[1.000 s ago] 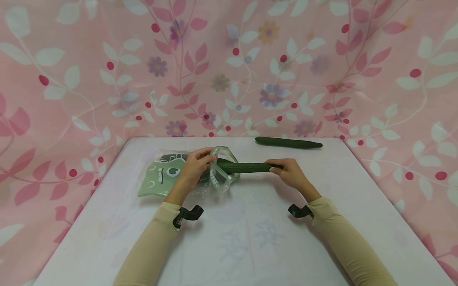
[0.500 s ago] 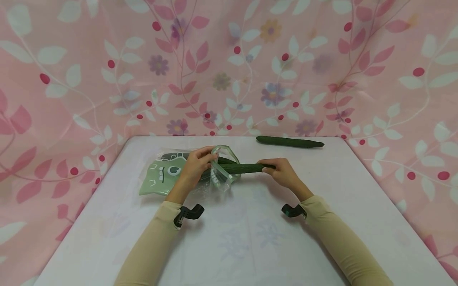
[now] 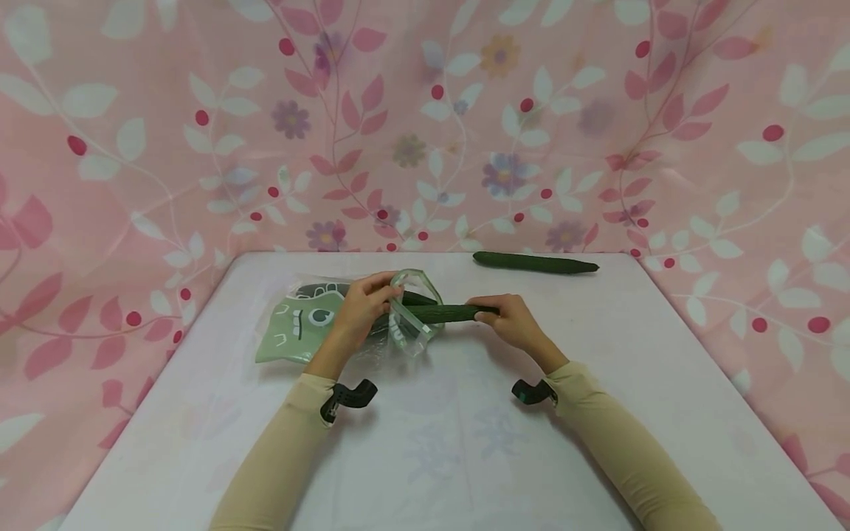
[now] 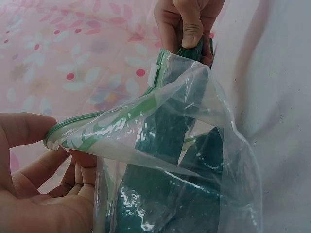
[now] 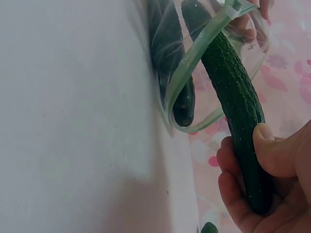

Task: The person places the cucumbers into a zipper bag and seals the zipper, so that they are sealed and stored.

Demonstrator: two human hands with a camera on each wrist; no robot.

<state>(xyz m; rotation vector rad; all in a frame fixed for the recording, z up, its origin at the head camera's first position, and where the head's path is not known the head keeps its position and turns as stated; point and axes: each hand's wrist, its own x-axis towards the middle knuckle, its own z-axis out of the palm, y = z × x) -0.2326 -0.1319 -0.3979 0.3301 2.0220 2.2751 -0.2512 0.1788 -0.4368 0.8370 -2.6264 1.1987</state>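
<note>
1. Dark green and bumpy, the cucumber (image 3: pixel 448 314) lies partly inside the zip bag (image 3: pixel 302 328), its near end out in my grip; in the head view its long axis runs almost level from 3 o'clock to 9 o'clock, with the inner end pointing to 9.
2. My right hand (image 3: pixel 514 324) holds the outer end, thumb on one side and fingers curled round the other; seen from the right wrist, the cucumber slants from my palm up toward 11 o'clock.
3. My left hand (image 3: pixel 358 313) pinches the bag's green rim, and the mouth gapes toward 3 o'clock. The bag's printed face, with one eye and teeth, shows at 9 o'clock from this hand.
4. Inside the clear plastic is a second cucumber (image 5: pixel 184 107), just beside mine, its rounded tip pointing to about 3 o'clock in the head view.
5. Well apart, at about 2 o'clock from the cucumber I hold, a third cucumber (image 3: pixel 536 262) lies near the far edge of the white table (image 3: pixel 425 457), its long axis from 9 to just past 3 o'clock, narrow tip rightward.
6. Pink flowered cloth (image 3: pixel 412 110) fills 12 o'clock, behind the table.
</note>
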